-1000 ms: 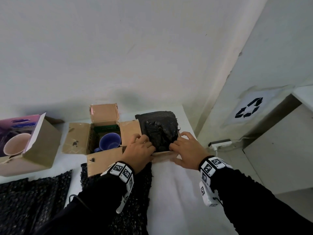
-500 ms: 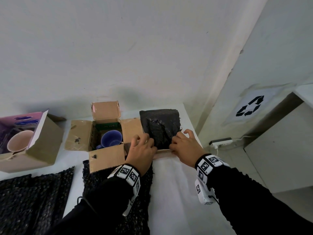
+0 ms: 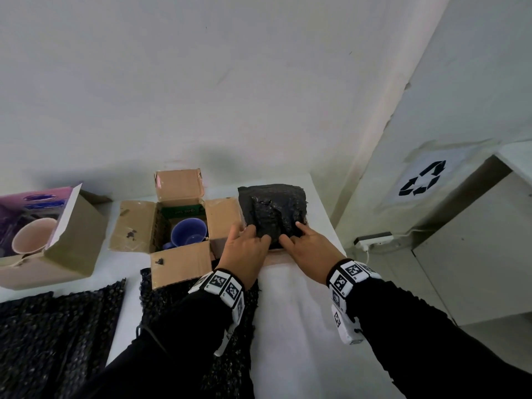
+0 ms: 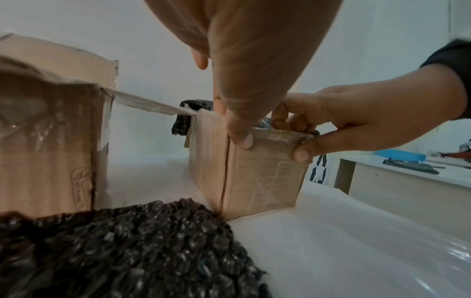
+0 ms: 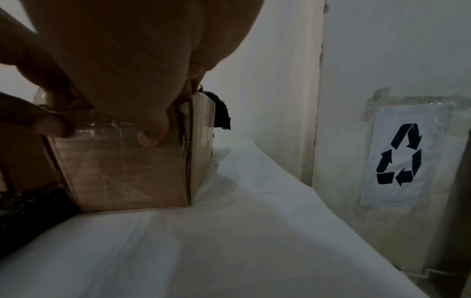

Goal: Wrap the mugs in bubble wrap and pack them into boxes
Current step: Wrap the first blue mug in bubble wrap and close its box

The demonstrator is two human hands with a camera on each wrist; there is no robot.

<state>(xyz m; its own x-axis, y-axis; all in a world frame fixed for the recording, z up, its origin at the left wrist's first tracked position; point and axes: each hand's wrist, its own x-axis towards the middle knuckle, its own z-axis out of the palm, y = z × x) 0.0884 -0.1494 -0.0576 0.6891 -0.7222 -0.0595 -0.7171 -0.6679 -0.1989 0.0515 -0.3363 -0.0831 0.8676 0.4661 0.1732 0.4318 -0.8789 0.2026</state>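
Note:
A bundle wrapped in black bubble wrap fills a small cardboard box at the table's back right. My left hand and right hand both hold the box's near rim. Their fingers curl over onto the wrap and the thumbs press the outer wall. What the wrap holds is hidden. Left of it an open cardboard box holds a bare blue mug. A pink mug lies in a third box at the far left.
Loose black bubble-wrap sheets lie on the near table, one at the left and one under my left forearm. The white wall is close behind the boxes. Right of the table's edge are a recycling sign and a power strip.
Both hands stay at the box's near rim. Their fingers have spread a little further over the black bundle. The head view has shifted slightly.

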